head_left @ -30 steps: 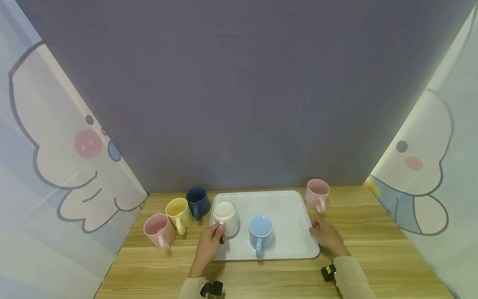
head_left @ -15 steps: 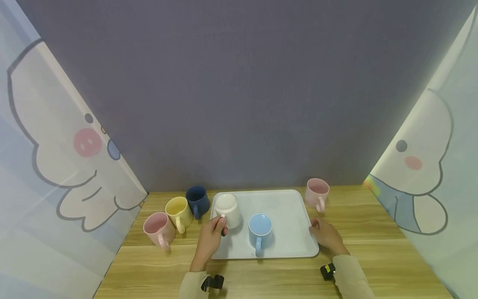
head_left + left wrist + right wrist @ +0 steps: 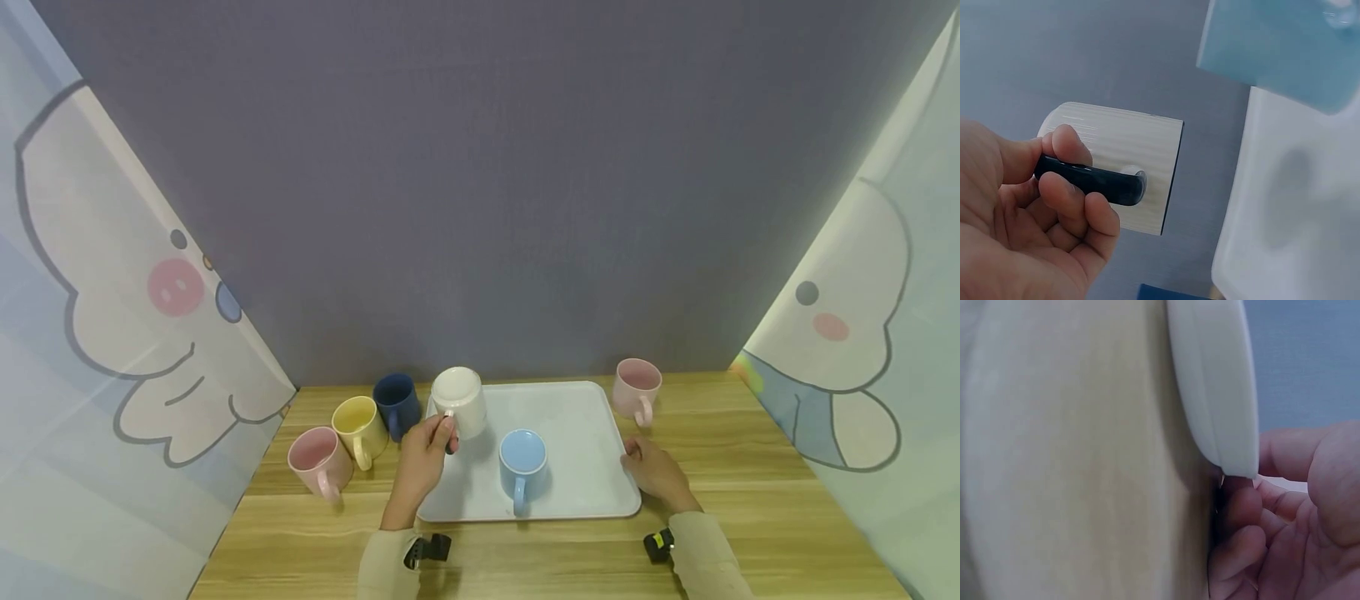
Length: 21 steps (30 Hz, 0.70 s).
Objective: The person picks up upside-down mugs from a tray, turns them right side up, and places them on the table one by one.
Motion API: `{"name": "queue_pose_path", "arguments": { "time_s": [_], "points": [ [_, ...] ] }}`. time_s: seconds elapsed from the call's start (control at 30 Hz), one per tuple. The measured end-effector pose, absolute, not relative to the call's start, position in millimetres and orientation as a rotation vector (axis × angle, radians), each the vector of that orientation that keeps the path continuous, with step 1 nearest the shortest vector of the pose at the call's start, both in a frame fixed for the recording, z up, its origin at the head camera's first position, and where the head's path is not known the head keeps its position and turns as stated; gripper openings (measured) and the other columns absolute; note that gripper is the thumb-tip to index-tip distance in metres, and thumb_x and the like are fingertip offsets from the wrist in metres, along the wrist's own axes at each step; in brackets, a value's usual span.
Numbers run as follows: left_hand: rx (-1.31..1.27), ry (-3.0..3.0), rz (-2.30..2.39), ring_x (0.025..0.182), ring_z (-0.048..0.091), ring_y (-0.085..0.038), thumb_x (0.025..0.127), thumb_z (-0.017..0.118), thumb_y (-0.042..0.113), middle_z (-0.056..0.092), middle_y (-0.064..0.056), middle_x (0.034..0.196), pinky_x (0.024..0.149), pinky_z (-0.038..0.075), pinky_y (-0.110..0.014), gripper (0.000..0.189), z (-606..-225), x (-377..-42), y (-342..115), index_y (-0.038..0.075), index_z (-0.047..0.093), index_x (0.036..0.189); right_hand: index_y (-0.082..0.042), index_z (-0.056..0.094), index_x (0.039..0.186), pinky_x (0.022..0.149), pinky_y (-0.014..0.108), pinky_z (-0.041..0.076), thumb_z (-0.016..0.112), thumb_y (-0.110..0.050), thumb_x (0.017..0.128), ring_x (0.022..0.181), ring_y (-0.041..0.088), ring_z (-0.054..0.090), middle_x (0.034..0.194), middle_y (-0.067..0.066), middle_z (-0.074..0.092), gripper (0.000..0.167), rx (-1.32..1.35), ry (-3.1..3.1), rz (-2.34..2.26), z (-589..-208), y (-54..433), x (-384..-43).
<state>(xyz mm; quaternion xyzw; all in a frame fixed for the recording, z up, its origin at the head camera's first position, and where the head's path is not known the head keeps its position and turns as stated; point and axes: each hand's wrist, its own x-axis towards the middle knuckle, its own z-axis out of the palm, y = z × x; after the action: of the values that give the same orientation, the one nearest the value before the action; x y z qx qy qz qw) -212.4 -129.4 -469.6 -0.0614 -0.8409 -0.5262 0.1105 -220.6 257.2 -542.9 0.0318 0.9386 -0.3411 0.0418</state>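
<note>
My left hand point(image 3: 426, 458) grips the black handle point(image 3: 1094, 181) of a white mug point(image 3: 461, 407), which is turned bottom up and held above the left back part of a white tray point(image 3: 566, 425). In the left wrist view the fingers curl round that handle, and the mug's ribbed side point(image 3: 1150, 140) ends in a dark rim. A light blue mug point(image 3: 523, 458) stands upright on the tray, its handle toward me. At the tray's right edge, my right hand point(image 3: 660, 475) pinches the rim point(image 3: 1225, 394), thumb on one side and fingers on the other.
To the tray's left stand a navy mug point(image 3: 397, 407), a yellow mug point(image 3: 362, 433) and a pink mug point(image 3: 321, 462) on the wooden table point(image 3: 525, 567). Another pink mug point(image 3: 637, 392) stands near the tray's back right corner. A grey wall point(image 3: 480, 208) rises behind.
My left hand has raised the white mug and moved it away from me, toward the tray's back edge. The right hand has stayed at the tray's right edge.
</note>
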Motion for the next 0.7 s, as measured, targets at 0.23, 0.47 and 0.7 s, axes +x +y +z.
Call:
{"name": "queue_pose_path", "arguments": {
  "time_s": [0.23,0.47,0.7],
  "points": [
    [-0.171,-2.472,-1.495,0.064,0.052,-0.009,0.106,0.055,0.024,0.063,-0.003,0.068,0.061,0.041,-0.022,0.035,-455.3,-214.0,-128.5,0.01,0.064,0.076,0.0,0.061,0.115,0.074,0.04,0.047,0.057,-0.017,0.098,0.087,0.025,0.059,0.097,0.011,0.064,0.024,0.093,2.867,-1.053,-544.0,257.2,-221.1],
    [-0.186,-2.452,-1.48,0.066,0.053,-0.009,0.106,0.055,0.024,0.063,-0.002,0.068,0.062,0.042,-0.022,0.034,-445.4,-213.1,-127.0,0.011,0.063,0.076,-0.001,0.06,0.114,0.072,0.037,0.045,0.056,-0.017,0.097,0.086,0.025,0.058,0.095,0.01,0.063,0.023,0.116,2.854,-1.054,-543.9,257.1,-220.8],
    [-0.21,-2.42,-1.46,0.066,0.054,-0.008,0.106,0.056,0.022,0.063,-0.001,0.068,0.062,0.043,-0.023,0.033,-439.3,-212.6,-126.1,0.012,0.063,0.075,-0.001,0.061,0.114,0.074,0.039,0.046,0.057,-0.017,0.097,0.087,0.026,0.059,0.096,0.01,0.064,0.024,0.104,2.86,-1.048,-543.9,258.0,-220.4]
  ]
}}
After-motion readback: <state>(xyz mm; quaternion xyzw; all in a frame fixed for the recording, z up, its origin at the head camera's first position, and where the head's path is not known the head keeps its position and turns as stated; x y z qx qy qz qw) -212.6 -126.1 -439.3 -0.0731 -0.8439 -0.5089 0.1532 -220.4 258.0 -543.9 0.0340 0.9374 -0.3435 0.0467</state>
